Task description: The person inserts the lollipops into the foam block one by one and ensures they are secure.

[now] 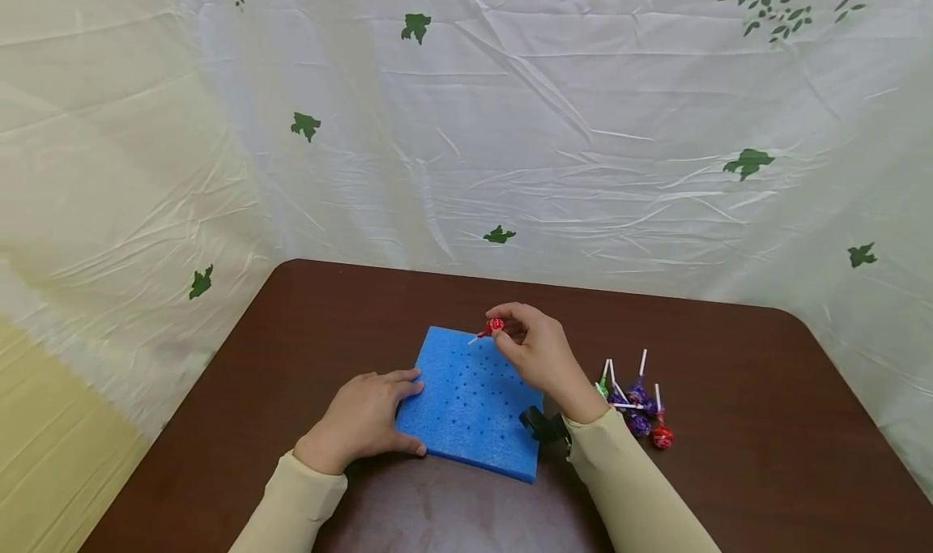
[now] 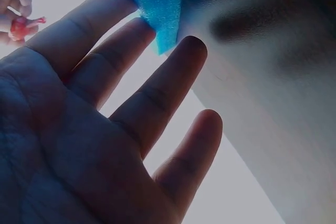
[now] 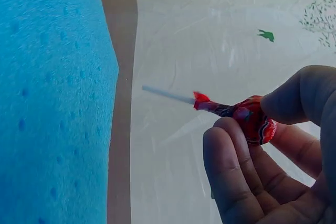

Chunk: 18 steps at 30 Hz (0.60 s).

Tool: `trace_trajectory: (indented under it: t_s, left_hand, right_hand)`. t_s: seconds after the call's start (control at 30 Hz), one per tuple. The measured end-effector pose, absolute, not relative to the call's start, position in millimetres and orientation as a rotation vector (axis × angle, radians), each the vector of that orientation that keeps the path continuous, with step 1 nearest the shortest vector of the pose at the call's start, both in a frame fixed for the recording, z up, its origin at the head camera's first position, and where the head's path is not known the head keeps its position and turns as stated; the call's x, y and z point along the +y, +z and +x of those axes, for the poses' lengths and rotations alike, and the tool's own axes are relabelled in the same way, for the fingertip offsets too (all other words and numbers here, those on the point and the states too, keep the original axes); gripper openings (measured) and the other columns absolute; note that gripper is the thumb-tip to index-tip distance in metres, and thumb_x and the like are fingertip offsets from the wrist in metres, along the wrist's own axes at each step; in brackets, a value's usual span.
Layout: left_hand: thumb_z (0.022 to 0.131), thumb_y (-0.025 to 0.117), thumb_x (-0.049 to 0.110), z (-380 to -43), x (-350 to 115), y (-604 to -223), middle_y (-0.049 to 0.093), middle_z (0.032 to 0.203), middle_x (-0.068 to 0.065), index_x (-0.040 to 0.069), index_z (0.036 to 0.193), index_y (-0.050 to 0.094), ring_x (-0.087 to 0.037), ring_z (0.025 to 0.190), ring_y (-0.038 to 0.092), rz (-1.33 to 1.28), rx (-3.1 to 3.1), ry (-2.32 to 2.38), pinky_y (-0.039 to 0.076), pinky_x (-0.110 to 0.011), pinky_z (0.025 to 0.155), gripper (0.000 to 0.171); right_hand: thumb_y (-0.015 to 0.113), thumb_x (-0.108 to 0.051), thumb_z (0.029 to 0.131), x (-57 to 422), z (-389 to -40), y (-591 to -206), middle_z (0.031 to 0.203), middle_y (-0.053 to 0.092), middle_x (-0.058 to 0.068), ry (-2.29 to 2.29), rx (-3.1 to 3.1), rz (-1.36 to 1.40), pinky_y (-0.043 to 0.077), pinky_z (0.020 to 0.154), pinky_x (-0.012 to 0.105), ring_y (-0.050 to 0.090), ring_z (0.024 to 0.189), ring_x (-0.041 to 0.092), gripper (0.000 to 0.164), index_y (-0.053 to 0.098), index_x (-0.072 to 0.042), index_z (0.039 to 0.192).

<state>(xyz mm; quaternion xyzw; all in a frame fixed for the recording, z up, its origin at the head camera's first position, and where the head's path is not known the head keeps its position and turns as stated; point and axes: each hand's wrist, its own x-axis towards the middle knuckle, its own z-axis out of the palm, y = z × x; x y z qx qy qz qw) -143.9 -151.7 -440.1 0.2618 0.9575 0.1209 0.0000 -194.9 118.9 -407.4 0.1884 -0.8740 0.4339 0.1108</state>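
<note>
Red lollipop in right fingers, lollipop pile by sleeve, wristband overlapping board

1. The place looked like a makeshift booth curtained off around 1 table; whether it stood in a home, an office or a studio could not be told.
2. Pale, shiny cloth hung like a wall beyond the far edge and ran along the left and right ends, full of creases and folds.
3. Green leaf prints dotted the cloth, with leafy sprays near the top, as on a household curtain.
4. At the lower left, the cloth turned to a yellow patch.
5. The tabletop was smooth and dark brown, with 2 rounded far corners, as on a plain desk or meeting table.
</note>
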Motion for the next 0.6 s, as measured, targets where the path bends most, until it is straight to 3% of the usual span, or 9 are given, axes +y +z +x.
trace_trajectory:
  t_s: [0.6]
  left_hand:
    - [0.063, 0.089, 0.056, -144.6, -141.6, -426.3, 0.057, 0.142, -0.004, 0.011, 0.132, 0.067, -0.027, 0.123, 0.058, 0.716, 2.978, 0.277, 0.039, -0.053, 0.105, 0.086]
  right_hand:
    - [0.071, -0.01, 0.094, 105.8, -203.3, -421.6, 0.11, 0.067, 0.003, 1.23, -2.586, 0.564, 0.058, 0.079, 0.039, 0.067, 0.093, 0.018, 0.032, 0.066, -0.009, 0.126]
